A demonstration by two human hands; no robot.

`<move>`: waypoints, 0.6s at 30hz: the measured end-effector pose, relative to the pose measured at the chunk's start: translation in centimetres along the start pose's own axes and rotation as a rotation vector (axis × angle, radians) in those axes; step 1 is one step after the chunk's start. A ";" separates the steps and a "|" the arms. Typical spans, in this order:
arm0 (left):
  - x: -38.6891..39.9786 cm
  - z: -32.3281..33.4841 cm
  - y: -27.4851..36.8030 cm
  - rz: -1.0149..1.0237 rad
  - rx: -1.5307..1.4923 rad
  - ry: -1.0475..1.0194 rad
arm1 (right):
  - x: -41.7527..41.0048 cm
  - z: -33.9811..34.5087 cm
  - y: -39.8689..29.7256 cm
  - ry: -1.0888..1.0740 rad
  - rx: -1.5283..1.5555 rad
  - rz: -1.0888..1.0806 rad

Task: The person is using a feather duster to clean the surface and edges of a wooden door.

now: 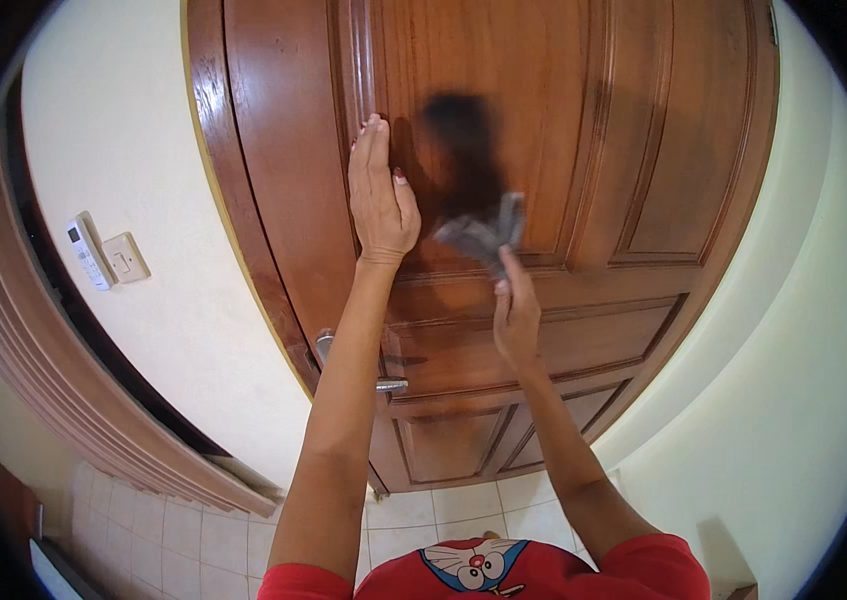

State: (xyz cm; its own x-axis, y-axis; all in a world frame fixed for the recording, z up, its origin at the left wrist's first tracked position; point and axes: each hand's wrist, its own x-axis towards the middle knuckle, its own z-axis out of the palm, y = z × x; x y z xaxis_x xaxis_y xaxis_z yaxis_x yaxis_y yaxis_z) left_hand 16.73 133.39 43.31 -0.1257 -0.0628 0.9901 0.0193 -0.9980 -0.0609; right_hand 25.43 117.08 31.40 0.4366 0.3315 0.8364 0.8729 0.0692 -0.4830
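A brown panelled wooden door (pixel 468 300) fills the middle of the head view. My left hand (pixel 384 191) is raised at the door's left part, fingers together and pointing up, holding nothing; whether the palm touches the wood is unclear. My right hand (pixel 519 311) grips a grey cloth (pixel 480 236), blurred by motion, in front of the door's upper panel. A dark shadow shows on the wood just above the cloth. Below my left hand, a metal door handle (pixel 392 385) is partly hidden by my left forearm.
On the white wall at left are a remote control (pixel 90 251) and a light switch (pixel 125 257). A pale curtain (pixel 93 360) hangs further left. A curved pale wall (pixel 783 390) stands at right. The tiled floor (pixel 401 510) shows below the door.
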 end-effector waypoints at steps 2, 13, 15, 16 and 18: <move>0.1 0.6 0.2 -0.001 -0.020 0.005 | 0.0 0.5 0.8 0.228 0.224 0.141; 0.3 0.2 0.3 0.019 0.014 0.010 | -7.6 1.8 3.0 0.102 -0.019 0.276; 0.2 0.1 0.4 0.003 0.040 -0.004 | -8.8 0.8 3.7 -0.034 -0.070 0.260; 0.2 0.1 0.4 -0.003 0.042 -0.009 | -9.3 0.5 3.9 -0.168 -0.116 0.234; 0.3 -0.3 0.5 -0.024 0.018 -0.046 | -10.1 1.4 4.9 -0.038 -0.048 0.326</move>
State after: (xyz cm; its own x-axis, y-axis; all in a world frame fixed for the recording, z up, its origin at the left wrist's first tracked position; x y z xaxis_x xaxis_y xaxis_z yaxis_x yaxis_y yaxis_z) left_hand 16.37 132.89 43.52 -0.0809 -0.0377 0.9960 0.0348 -0.9988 -0.0350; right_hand 24.96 115.44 20.27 0.6871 0.3640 0.6288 0.6980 -0.0904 -0.7104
